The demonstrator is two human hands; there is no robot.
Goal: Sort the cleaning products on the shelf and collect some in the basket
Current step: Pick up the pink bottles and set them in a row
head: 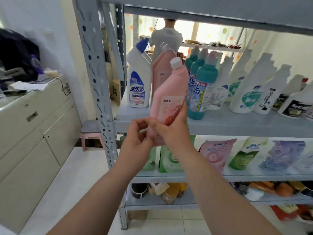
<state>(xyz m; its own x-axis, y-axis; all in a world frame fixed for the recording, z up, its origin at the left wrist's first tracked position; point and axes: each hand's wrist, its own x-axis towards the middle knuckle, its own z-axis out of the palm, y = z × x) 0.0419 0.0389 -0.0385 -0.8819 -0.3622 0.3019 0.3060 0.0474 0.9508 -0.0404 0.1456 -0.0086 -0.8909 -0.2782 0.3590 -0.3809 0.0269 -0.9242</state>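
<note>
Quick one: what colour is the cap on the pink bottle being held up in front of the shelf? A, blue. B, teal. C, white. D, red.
C: the pink bottle, gripped low down by the right hand, is topped by a white cap.

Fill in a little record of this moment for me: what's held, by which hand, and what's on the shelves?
Held: pink bottle, white cap, tilted
Right hand: grips its lower body
Left hand: pinches its base
Middle shelf: white bottle with blue cap, teal bottles
Lower shelf: refill pouches
Basket: not in view
</note>
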